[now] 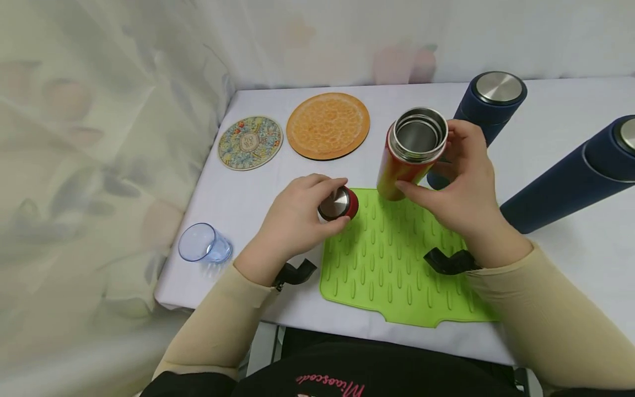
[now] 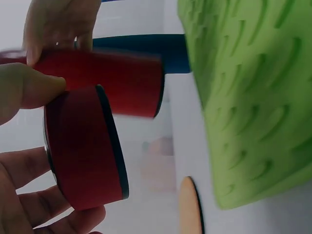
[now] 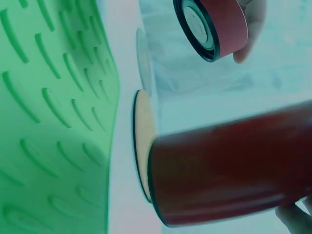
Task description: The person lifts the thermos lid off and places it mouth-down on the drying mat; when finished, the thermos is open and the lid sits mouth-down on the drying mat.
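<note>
My right hand [image 1: 463, 182] grips a red thermos [image 1: 389, 176] by its side, fingers behind and thumb in front. Its steel mouth is uncovered and faces up toward the head camera. In my left hand [image 1: 297, 215] is the red lid [image 1: 335, 204] with a steel top, pinched between thumb and fingers to the left of the thermos. Lid and thermos are apart. The right wrist view shows the lid's threaded underside [image 3: 197, 24] and the thermos base held up in the air. Both are over the far left part of a green ridged mat [image 1: 387, 275].
Two dark blue thermoses with steel tops stand on the right, one [image 1: 496, 102] behind my right hand and a taller one [image 1: 570, 176] farther right. An orange round mat [image 1: 327, 127] and a patterned round coaster [image 1: 250, 143] lie at the back left. A blue clear glass [image 1: 204, 245] stands near the left edge.
</note>
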Demonstrator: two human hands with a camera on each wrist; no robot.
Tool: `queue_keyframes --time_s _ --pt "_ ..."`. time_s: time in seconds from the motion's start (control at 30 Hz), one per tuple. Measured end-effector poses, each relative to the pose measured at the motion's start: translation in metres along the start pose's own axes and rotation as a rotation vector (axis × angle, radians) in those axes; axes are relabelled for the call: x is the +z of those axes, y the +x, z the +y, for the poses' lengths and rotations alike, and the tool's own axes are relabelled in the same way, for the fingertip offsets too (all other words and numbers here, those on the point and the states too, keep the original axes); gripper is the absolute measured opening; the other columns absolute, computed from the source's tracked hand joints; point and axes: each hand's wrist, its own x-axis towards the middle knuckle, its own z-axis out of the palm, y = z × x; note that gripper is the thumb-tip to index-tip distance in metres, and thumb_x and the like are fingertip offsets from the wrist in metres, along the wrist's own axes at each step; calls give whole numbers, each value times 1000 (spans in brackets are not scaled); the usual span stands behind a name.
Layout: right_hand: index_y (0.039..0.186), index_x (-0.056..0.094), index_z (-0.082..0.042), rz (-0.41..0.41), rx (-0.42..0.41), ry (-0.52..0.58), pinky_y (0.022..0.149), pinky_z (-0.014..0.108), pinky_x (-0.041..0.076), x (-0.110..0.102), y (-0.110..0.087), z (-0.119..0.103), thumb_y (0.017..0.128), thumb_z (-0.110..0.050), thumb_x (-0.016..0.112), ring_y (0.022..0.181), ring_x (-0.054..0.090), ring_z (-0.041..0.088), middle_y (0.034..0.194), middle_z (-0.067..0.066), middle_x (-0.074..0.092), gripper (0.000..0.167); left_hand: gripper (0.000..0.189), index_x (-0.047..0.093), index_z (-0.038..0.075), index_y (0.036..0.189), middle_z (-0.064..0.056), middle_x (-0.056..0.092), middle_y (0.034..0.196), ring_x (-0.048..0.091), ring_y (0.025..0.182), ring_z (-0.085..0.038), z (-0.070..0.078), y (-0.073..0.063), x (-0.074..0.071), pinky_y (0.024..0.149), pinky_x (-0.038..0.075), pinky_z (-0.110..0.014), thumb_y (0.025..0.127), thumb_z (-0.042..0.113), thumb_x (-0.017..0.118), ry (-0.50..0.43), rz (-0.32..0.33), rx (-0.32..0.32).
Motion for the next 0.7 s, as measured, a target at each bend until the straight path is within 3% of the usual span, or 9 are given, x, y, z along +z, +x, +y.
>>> queue_keyframes --time_s 0.17,0.3,0.53,0.7 --pt "147 46 -12 42 164 107 110 28 58 19 14 10 78 15 90 128 66 15 138 -10 61 86 64 68 20 152 -3 71 140 65 128 -28 0 4 17 108 56 -44 95 42 84 25 -56 -12" --pt "145 44 -11 52 259 121 112 33 57 30 20 19 79 13 91 127 63 15 137 -8 55 84 63 68 18 151 -3 72 138 66 124 -27 0 8 28 106 56 -43 95 41 85 44 -83 6" --pt "147 42 -11 22 318 131 114 38 56 38 22 33 81 13 90 127 62 12 138 -8 55 85 64 67 16 153 -3 72 137 66 124 -28 -2 14 42 107 56 -43 95 39 85 79 -130 20" --pt "151 41 -10 -27 325 63 116 47 56 39 26 35 85 3 91 133 64 21 141 6 57 84 64 66 17 154 -3 71 138 66 126 -28 -5 18 50 109 55 -43 96 41 84 105 -145 25"
